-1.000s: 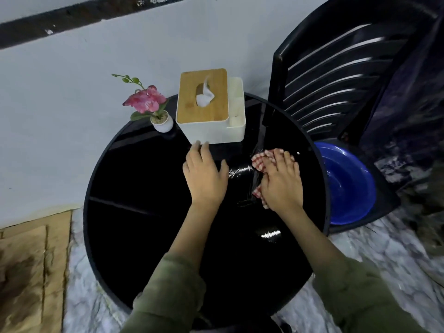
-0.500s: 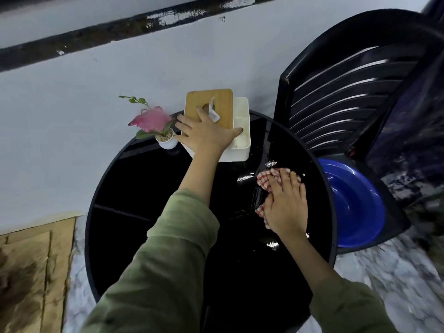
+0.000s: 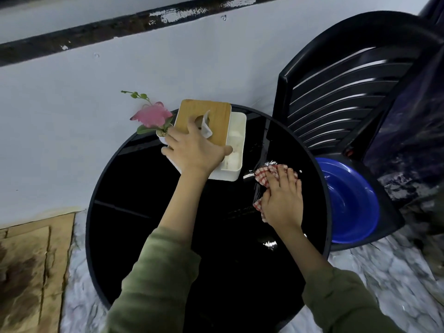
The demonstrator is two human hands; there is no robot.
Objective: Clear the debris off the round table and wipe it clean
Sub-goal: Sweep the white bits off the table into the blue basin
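The round black glossy table [image 3: 134, 236] fills the middle of the view. My left hand [image 3: 194, 150] grips the white tissue box with a wooden lid [image 3: 216, 118] at the table's far edge, fingers over the lid and thumb along its right side. The box looks tilted. My right hand [image 3: 282, 200] presses flat on a red-and-white checked cloth [image 3: 263, 175] on the right part of the table; most of the cloth is hidden under the palm.
A small white pot with a pink flower [image 3: 152, 117] stands just left of the box, touching my left fingers. A black plastic chair [image 3: 348, 92] at the right holds a blue basin [image 3: 350, 203]. A white wall is behind; marble floor below.
My left hand went from flat on the table up onto the tissue box and took hold of it; the box has shifted and tilted. My right hand stayed on the cloth.
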